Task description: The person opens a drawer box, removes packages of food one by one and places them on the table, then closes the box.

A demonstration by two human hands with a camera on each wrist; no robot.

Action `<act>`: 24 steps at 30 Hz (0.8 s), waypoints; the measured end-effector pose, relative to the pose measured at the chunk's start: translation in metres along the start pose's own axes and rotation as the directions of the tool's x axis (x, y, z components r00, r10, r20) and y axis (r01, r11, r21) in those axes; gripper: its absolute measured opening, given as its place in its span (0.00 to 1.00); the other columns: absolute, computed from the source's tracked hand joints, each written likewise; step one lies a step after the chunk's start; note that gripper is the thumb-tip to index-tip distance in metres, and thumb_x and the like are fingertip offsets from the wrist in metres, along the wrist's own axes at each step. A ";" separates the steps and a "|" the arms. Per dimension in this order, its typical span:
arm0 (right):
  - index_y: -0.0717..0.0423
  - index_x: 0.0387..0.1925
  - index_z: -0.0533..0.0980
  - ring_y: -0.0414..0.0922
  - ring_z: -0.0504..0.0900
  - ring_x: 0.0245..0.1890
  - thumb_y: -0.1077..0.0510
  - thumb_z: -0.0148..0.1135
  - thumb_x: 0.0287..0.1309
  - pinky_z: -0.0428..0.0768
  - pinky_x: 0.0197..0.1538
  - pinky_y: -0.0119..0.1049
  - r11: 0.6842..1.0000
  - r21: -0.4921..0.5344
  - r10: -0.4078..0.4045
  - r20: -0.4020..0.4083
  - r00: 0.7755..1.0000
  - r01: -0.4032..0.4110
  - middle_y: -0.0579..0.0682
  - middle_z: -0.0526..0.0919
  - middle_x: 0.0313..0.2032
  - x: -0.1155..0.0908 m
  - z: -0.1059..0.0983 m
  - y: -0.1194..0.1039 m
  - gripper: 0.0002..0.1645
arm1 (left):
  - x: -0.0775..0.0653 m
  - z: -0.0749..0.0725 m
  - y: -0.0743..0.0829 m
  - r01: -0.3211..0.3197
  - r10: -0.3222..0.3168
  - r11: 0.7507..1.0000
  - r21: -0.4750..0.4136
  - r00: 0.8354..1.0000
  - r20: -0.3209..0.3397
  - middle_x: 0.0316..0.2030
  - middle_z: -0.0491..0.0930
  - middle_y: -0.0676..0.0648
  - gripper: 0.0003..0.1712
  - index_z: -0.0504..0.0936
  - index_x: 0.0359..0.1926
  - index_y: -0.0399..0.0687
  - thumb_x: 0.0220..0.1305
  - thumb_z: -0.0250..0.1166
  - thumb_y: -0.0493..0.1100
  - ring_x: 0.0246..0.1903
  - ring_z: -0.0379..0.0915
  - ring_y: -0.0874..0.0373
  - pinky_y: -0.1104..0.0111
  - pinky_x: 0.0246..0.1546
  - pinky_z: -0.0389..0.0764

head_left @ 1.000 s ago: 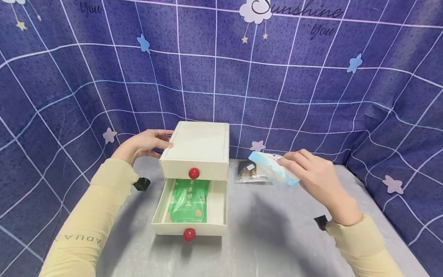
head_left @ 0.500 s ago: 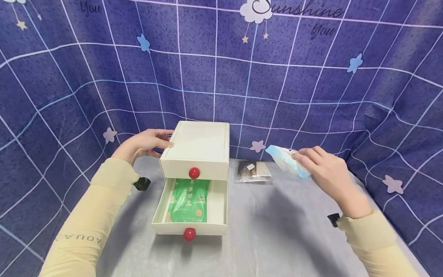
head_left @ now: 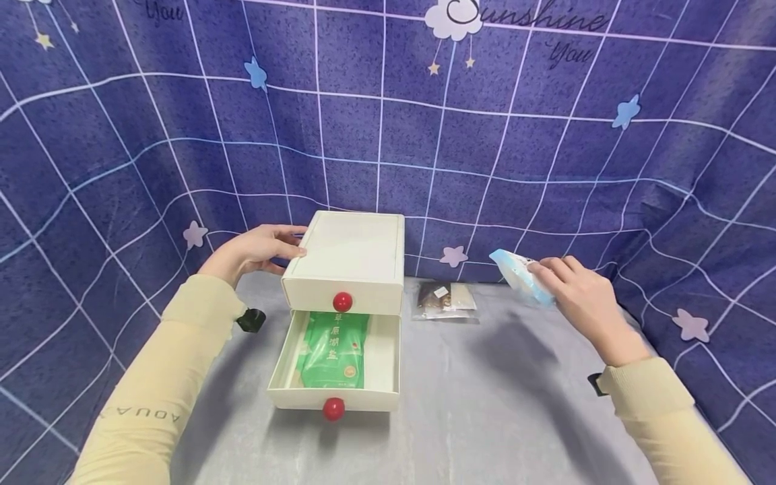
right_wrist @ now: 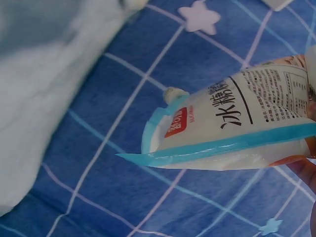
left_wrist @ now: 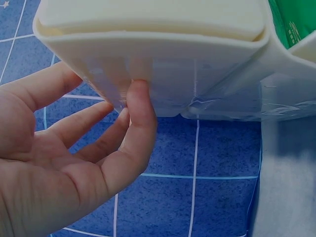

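My left hand [head_left: 261, 248] rests on the left side of a small white drawer cabinet [head_left: 354, 246]; in the left wrist view its spread fingers [left_wrist: 140, 111] touch the wall. The cabinet's lower drawer [head_left: 383, 353] is pulled out, while the upper one [head_left: 309, 294] is in. A green packet [head_left: 335, 350] with white characters lies in the lower drawer. Off to the right and above the table, my right hand [head_left: 582, 296] grips a bag of rock sugar [right_wrist: 217, 118], white with blue edges. In the right wrist view most of that hand is out of frame.
A clear packet [head_left: 447, 300] with dark and pale contents lies right of the cabinet. Both drawers have red round knobs [head_left: 333, 409]. Grey cloth [head_left: 461, 417] covers the table. A blue gridded curtain [head_left: 424, 135] hangs behind and at both sides.
My right hand has moved right, away from the cabinet, with the rock sugar bag in it, uncovering the clear packet. The left hand stays on the cabinet.
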State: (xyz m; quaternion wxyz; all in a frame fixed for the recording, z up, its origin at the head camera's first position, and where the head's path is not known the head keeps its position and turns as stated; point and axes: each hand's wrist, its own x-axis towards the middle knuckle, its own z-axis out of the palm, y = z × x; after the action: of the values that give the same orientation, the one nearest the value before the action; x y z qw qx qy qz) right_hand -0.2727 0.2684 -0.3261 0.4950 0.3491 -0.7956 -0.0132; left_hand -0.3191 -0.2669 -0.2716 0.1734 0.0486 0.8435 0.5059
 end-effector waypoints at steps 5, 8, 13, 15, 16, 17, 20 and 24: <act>0.53 0.46 0.77 0.52 0.76 0.32 0.66 0.45 0.55 0.72 0.18 0.47 0.999 -0.028 0.035 0.060 0.998 -0.034 0.50 0.79 0.39 -0.012 0.010 0.013 0.20 | -0.001 -0.001 0.000 0.002 -0.002 1.000 -0.001 1.000 -0.009 0.67 0.54 0.35 0.43 0.50 0.74 0.50 0.63 0.62 0.42 0.59 0.63 0.40 0.52 0.49 0.78; 0.54 0.48 0.76 0.53 0.75 0.33 0.69 0.50 0.48 0.73 0.19 0.48 0.998 -0.030 0.051 0.072 0.996 -0.049 0.51 0.78 0.39 -0.020 0.016 0.019 0.23 | -0.001 -0.001 0.001 0.002 -0.002 1.000 0.000 1.000 -0.010 0.67 0.54 0.35 0.43 0.50 0.74 0.50 0.63 0.62 0.42 0.59 0.63 0.40 0.52 0.49 0.78; 0.54 0.49 0.74 0.55 0.74 0.34 0.72 0.54 0.42 0.72 0.19 0.49 0.998 -0.038 0.063 0.117 0.991 -0.059 0.53 0.77 0.40 -0.030 0.028 0.029 0.28 | -0.002 0.000 0.002 0.001 -0.001 1.000 0.000 1.000 -0.012 0.67 0.55 0.35 0.43 0.50 0.74 0.50 0.63 0.62 0.42 0.58 0.63 0.41 0.53 0.49 0.78; 0.54 0.50 0.74 0.55 0.74 0.35 0.71 0.53 0.43 0.72 0.18 0.49 0.997 -0.039 0.070 0.151 0.986 -0.064 0.52 0.76 0.41 -0.033 0.033 0.031 0.27 | -0.002 0.000 0.002 0.003 -0.003 1.000 0.000 1.000 -0.012 0.67 0.55 0.35 0.43 0.50 0.74 0.50 0.63 0.62 0.42 0.58 0.63 0.41 0.53 0.49 0.78; 0.54 0.50 0.73 0.55 0.73 0.35 0.71 0.52 0.44 0.71 0.17 0.49 0.997 -0.040 0.073 0.167 0.983 -0.067 0.52 0.76 0.41 -0.035 0.036 0.033 0.27 | -0.002 0.001 0.002 0.004 -0.004 1.000 0.000 1.000 -0.011 0.67 0.55 0.35 0.43 0.50 0.74 0.50 0.63 0.62 0.43 0.58 0.64 0.41 0.53 0.49 0.78; 0.54 0.50 0.73 0.55 0.73 0.35 0.70 0.51 0.45 0.71 0.17 0.49 0.997 -0.041 0.075 0.181 0.981 -0.068 0.52 0.75 0.41 -0.036 0.039 0.034 0.26 | -0.002 0.001 0.002 0.005 -0.005 1.000 0.001 1.000 -0.010 0.67 0.55 0.35 0.43 0.50 0.74 0.50 0.64 0.62 0.43 0.58 0.63 0.41 0.53 0.49 0.78; 0.55 0.49 0.73 0.55 0.72 0.34 0.70 0.47 0.48 0.70 0.16 0.48 0.997 -0.048 0.072 0.202 0.977 -0.064 0.53 0.74 0.41 -0.041 0.048 0.036 0.25 | -0.003 0.001 0.001 0.008 -0.008 1.000 0.003 1.000 -0.011 0.67 0.54 0.35 0.43 0.50 0.74 0.50 0.64 0.62 0.43 0.59 0.63 0.41 0.53 0.49 0.78; 0.57 0.49 0.71 0.56 0.72 0.33 0.70 0.46 0.47 0.70 0.16 0.48 0.997 -0.055 0.060 0.207 0.976 -0.050 0.55 0.74 0.40 -0.047 0.060 0.039 0.25 | -0.002 0.001 0.001 0.004 -0.004 1.000 0.004 1.000 -0.013 0.67 0.55 0.35 0.43 0.50 0.74 0.51 0.64 0.62 0.43 0.59 0.63 0.41 0.53 0.49 0.78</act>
State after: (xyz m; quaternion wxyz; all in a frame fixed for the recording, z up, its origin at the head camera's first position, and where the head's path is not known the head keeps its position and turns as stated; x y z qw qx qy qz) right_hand -0.3286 0.3049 -0.3787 0.4173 0.3114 -0.8519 -0.0556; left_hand -0.3170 -0.2655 -0.2706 0.1688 0.0438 0.8459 0.5041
